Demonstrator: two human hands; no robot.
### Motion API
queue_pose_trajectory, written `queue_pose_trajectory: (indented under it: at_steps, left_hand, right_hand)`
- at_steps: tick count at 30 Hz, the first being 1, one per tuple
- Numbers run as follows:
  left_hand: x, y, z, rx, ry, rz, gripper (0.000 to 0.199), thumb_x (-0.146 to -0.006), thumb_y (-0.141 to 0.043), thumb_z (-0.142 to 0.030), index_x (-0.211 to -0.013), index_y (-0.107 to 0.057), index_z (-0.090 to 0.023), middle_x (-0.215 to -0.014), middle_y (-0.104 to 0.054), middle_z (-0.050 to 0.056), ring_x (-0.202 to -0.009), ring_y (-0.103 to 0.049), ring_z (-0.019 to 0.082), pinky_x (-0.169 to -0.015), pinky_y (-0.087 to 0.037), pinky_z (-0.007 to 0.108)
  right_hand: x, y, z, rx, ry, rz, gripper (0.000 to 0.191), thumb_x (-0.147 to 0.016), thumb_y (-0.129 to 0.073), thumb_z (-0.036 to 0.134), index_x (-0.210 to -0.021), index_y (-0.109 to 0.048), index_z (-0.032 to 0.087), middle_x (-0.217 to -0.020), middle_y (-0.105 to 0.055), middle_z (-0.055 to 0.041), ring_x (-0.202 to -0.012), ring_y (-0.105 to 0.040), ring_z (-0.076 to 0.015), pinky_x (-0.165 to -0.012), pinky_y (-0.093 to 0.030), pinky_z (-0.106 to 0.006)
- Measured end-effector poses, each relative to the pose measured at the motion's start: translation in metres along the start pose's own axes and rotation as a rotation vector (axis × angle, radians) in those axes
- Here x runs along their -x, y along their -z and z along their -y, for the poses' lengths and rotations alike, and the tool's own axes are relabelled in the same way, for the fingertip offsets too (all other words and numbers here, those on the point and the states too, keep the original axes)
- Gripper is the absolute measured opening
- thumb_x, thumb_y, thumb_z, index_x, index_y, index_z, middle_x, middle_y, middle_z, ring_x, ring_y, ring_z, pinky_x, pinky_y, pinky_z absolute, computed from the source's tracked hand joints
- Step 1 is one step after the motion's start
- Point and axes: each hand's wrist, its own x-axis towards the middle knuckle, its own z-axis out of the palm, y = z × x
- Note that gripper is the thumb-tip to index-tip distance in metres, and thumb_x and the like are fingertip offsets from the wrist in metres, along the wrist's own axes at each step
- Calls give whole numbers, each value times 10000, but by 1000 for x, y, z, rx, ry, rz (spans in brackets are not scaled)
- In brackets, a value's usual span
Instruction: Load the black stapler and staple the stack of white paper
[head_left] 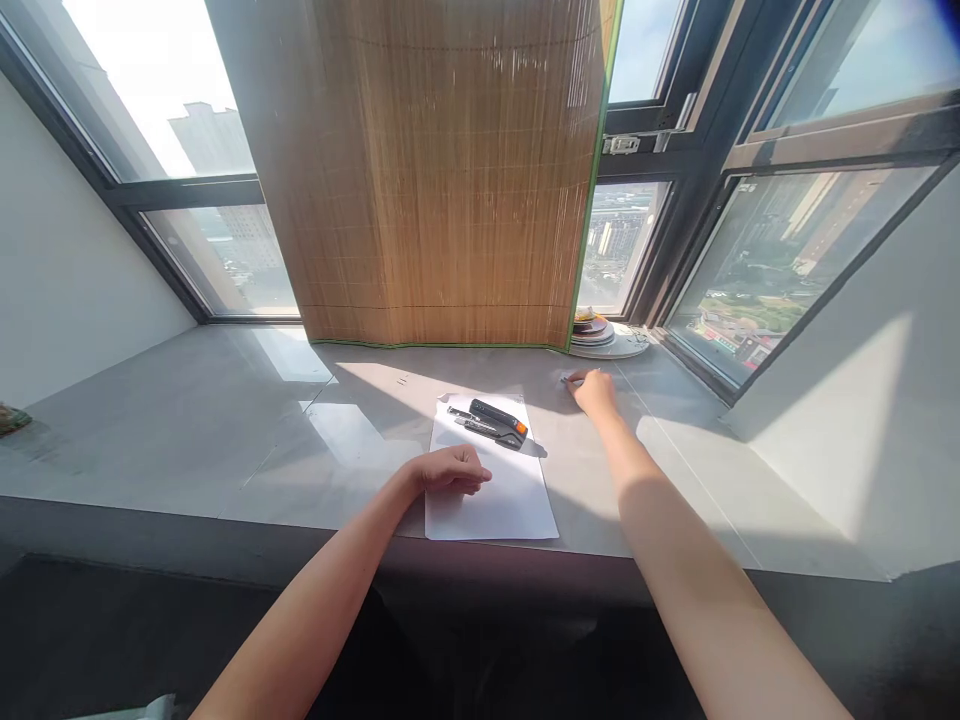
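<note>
White paper (491, 510) lies on the sill near its front edge. On its upper part rests a black stapler (499, 422) with an orange patch; its long parts look spread apart, with metal showing at the left end. My left hand (454, 468) is closed, fingers curled, over the middle of the paper just below the stapler; nothing shows in it. Farther off to the right, my right hand (594, 392) reaches down to the sill beyond the paper, its fingertips pinched together. Whatever small thing may be between them is too small to make out.
The grey window sill (187, 430) runs across, its front edge dropping off towards me. A bamboo blind (450, 200) hangs down to it. Stacked plates (592, 333) stand behind my right hand. Tiny marks or staples (403, 380) show left of the paper.
</note>
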Motion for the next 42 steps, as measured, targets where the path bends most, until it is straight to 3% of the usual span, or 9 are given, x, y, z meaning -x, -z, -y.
queue_pose_trajectory:
  at_steps: [5, 9, 13, 16, 18, 24, 27, 36, 42]
  left_hand:
    - [18, 34, 0, 149, -217, -231, 824, -781, -868, -671, -491, -227, -241, -497, -136, -82, -464, -163, 67, -479, -192, 270]
    - [37, 91, -17, 210, -457, -884, 679, -943, -745, -551, -591, -263, -228, -554, -212, -65, -493, -228, 81, -485, -253, 240]
    - [40, 145, -18, 106, -489, -1301, 461, -922, -789, -366, -719, -399, -228, -599, -280, -85, -501, -236, 81, -479, -219, 208]
    - [34, 174, -10, -165, -406, -1495, 174, -887, -739, -181, -879, -573, -232, -681, -452, -54, -603, -445, 121, -589, -403, 212]
    - [32, 190, -6, -456, -297, -1590, 212, -817, -686, -50, -934, -650, -222, -840, -597, 8, -787, -587, 169, -789, -525, 276]
    - [32, 215, 8, -967, 7, -1363, 437, -843, -556, 13, -1141, -790, -204, -1379, -721, 97, -1271, -655, 274, -1137, -497, 395]
    - [35, 218, 13, -1062, 126, -1276, 440, -882, -503, 11, -1095, -828, -196, -1260, -793, 90, -1188, -701, 268, -1088, -518, 381]
    - [30, 210, 6, -1133, 285, -1370, 167, -933, -626, -180, -960, -787, -213, -1028, -784, 132, -1069, -695, 347, -904, -525, 419]
    - [23, 200, -1, -906, 90, -1432, 104, -856, -726, -213, -755, -708, -223, -898, -776, 106, -1008, -717, 331, -923, -536, 426]
  right_hand:
    - [5, 12, 6, 4, -3, -49, 207, -782, -741, 309, -909, -834, 174, -825, -777, -174, -872, -709, -348, -877, -528, -453]
    - [12, 14, 30, -68, 164, -174, 226, -879, -613, 332, -863, -789, 192, -872, -795, -135, -831, -695, -293, -873, -507, -404]
    - [27, 4, 65, -173, 271, -144, 266, -902, -589, 411, -761, -710, 221, -759, -742, -74, -700, -634, -227, -795, -485, -358]
    - [41, -4, 85, -200, 379, -67, 436, -924, -580, 497, -574, -512, 245, -577, -570, -20, -582, -504, -178, -683, -421, -327]
    - [49, -7, 93, -220, 457, -6, 555, -955, -559, 523, -520, -356, 245, -510, -426, 6, -538, -406, -154, -625, -363, -322]
    - [56, -13, 100, -308, 567, 62, 600, -1000, -576, 495, -541, -300, 225, -526, -339, 27, -522, -315, -127, -571, -291, -322]
    - [56, -16, 100, -338, 550, 69, 603, -999, -591, 491, -540, -305, 223, -526, -330, 29, -521, -300, -123, -562, -275, -323]
    - [60, -12, 104, -382, 417, 44, 605, -992, -589, 528, -543, -319, 226, -540, -283, 32, -551, -255, -126, -568, -256, -327]
    - [59, -8, 105, -387, 382, 39, 576, -975, -582, 502, -546, -314, 226, -562, -246, 34, -567, -232, -125, -574, -234, -332]
